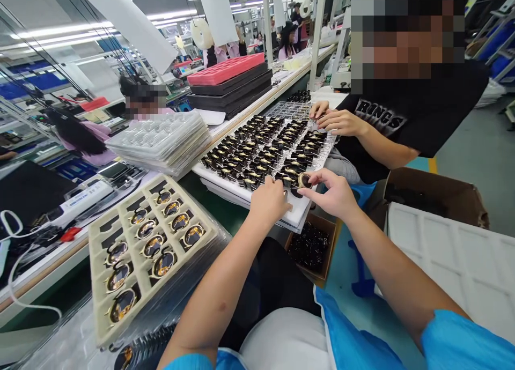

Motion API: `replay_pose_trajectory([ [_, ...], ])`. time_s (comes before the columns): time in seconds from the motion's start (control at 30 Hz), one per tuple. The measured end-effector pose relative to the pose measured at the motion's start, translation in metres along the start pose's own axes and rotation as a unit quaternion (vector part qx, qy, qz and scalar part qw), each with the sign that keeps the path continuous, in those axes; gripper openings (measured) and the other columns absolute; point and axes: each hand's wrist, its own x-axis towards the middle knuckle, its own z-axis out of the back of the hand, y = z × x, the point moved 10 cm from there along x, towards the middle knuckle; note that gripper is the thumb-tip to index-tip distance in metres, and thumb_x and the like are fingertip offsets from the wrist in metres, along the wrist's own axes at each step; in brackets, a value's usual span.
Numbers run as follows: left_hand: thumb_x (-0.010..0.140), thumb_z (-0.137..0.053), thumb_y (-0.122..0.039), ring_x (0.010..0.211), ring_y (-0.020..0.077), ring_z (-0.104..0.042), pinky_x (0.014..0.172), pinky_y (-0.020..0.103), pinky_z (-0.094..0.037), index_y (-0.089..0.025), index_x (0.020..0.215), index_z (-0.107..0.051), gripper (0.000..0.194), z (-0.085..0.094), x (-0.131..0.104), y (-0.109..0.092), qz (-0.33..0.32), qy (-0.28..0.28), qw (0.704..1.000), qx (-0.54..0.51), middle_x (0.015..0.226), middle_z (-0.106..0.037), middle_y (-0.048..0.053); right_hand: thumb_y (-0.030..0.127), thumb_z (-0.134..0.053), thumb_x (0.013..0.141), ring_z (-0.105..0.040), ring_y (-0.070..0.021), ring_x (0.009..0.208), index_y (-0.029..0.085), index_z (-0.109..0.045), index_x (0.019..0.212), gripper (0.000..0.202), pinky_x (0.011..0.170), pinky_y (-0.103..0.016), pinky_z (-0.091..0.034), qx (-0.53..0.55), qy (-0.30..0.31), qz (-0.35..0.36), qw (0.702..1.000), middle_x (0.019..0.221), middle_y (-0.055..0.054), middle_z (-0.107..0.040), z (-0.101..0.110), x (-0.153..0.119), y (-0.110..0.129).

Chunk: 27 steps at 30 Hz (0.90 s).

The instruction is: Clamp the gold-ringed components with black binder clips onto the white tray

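Observation:
My right hand (333, 195) pinches a round gold-rimmed watch case (304, 181) between thumb and fingers, over the near corner of a white foam board (296, 215). Close beside it, my left hand (270, 201) has its fingers curled in at the board's front edge; what they hold, if anything, is hidden. Rows of small black and gold parts with thin wire ends (257, 158) stand on the board. To my left lies a cream tray (155, 300) with several round gold-rimmed watch cases (164, 264) in its pockets; some other pockets hold none.
Across the board, a co-worker's hands (338, 120) handle something small. Stacked clear trays (161, 137) and black trays under a red one (227, 69) line the bench. Below the board sits a carton of black parts (309, 246). A white panel (454, 257) is at right.

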Motion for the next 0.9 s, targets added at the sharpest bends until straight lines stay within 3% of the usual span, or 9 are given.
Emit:
replay_pose_trajectory([
  [0.17, 0.085, -0.069, -0.030, 0.094, 0.0316, -0.073, 0.077, 0.036, -0.055, -0.018, 0.092, -0.073, 0.015, 0.007, 0.011, -0.009, -0.020, 0.033, 0.998, 0.051, 0.091, -0.075, 0.012, 0.044, -0.083, 0.074, -0.066, -0.0223, 0.079, 0.024, -0.060, 0.084, 0.032, 0.078, -0.041, -0.056, 0.026, -0.006, -0.029, 0.999, 0.105, -0.007, -0.076, -0.002, -0.004, -0.014],
  [0.3, 0.091, -0.062, -0.032, 0.092, 0.0292, -0.072, 0.075, 0.035, -0.054, -0.021, 0.087, -0.074, 0.017, 0.013, 0.011, -0.013, -0.049, 0.004, 0.999, 0.017, 0.091, -0.076, 0.009, 0.046, -0.085, 0.072, -0.066, -0.0220, 0.078, 0.023, -0.060, 0.082, 0.035, 0.075, -0.039, -0.056, 0.048, -0.017, -0.041, 0.998, 0.103, -0.008, -0.076, 0.001, -0.004, -0.017],
  [0.4, 0.094, -0.060, -0.029, 0.093, 0.0249, -0.070, 0.075, 0.032, -0.052, -0.022, 0.084, -0.072, 0.017, 0.023, -0.012, -0.006, -0.059, -0.038, 0.997, -0.024, 0.092, -0.075, 0.006, 0.049, -0.088, 0.068, -0.069, -0.0231, 0.079, 0.023, -0.063, 0.086, 0.040, 0.070, -0.036, -0.057, 0.096, -0.038, -0.074, 0.992, 0.097, -0.008, -0.077, 0.006, -0.004, -0.017],
  [0.5, 0.099, -0.055, -0.030, 0.094, 0.0213, -0.067, 0.078, 0.031, -0.052, -0.023, 0.091, -0.070, 0.018, 0.051, -0.064, 0.017, -0.039, -0.135, 0.986, -0.091, 0.096, -0.073, 0.004, 0.053, -0.088, 0.070, -0.072, -0.0235, 0.080, 0.023, -0.067, 0.102, 0.048, 0.069, -0.036, -0.059, 0.182, -0.032, -0.117, 0.976, 0.096, -0.008, -0.078, 0.001, -0.007, -0.012],
  [0.6, 0.102, -0.052, -0.029, 0.096, 0.0199, -0.067, 0.084, 0.033, -0.053, -0.026, 0.104, -0.070, 0.019, 0.086, -0.135, 0.050, -0.035, -0.235, 0.962, -0.135, 0.101, -0.074, 0.004, 0.054, -0.081, 0.080, -0.071, -0.0227, 0.078, 0.024, -0.071, 0.109, 0.043, 0.065, -0.037, -0.060, 0.276, 0.018, -0.131, 0.952, 0.101, -0.010, -0.079, -0.025, -0.008, 0.009],
  [0.7, 0.100, -0.056, -0.029, 0.098, 0.0220, -0.068, 0.089, 0.038, -0.054, -0.030, 0.110, -0.071, 0.018, 0.118, -0.196, 0.102, 0.012, -0.309, 0.948, -0.078, 0.102, -0.076, 0.003, 0.055, -0.076, 0.086, -0.072, -0.0239, 0.079, 0.024, -0.075, 0.104, 0.036, 0.067, -0.040, -0.063, 0.349, 0.082, -0.129, 0.925, 0.102, -0.010, -0.077, -0.068, -0.007, 0.042],
  [0.8, 0.098, -0.058, -0.036, 0.098, 0.0254, -0.068, 0.091, 0.042, -0.054, -0.030, 0.102, -0.072, 0.016, 0.139, -0.233, 0.177, 0.126, -0.337, 0.932, 0.053, 0.098, -0.077, 0.003, 0.059, -0.072, 0.087, -0.075, -0.0247, 0.078, 0.022, -0.075, 0.095, 0.039, 0.071, -0.042, -0.066, 0.391, 0.156, -0.130, 0.898, 0.094, -0.008, -0.074, -0.129, 0.001, 0.077],
  [0.9, 0.099, -0.049, -0.038, 0.103, 0.0285, -0.067, 0.091, 0.042, -0.054, -0.026, 0.098, -0.075, 0.028, 0.144, -0.244, 0.246, 0.219, -0.304, 0.913, 0.160, 0.102, -0.077, 0.007, 0.049, -0.067, 0.092, -0.073, -0.0229, 0.069, 0.019, -0.075, 0.095, 0.031, 0.068, -0.040, -0.065, 0.349, 0.248, -0.104, 0.898, 0.087, -0.006, -0.074, -0.202, 0.022, 0.110],
])
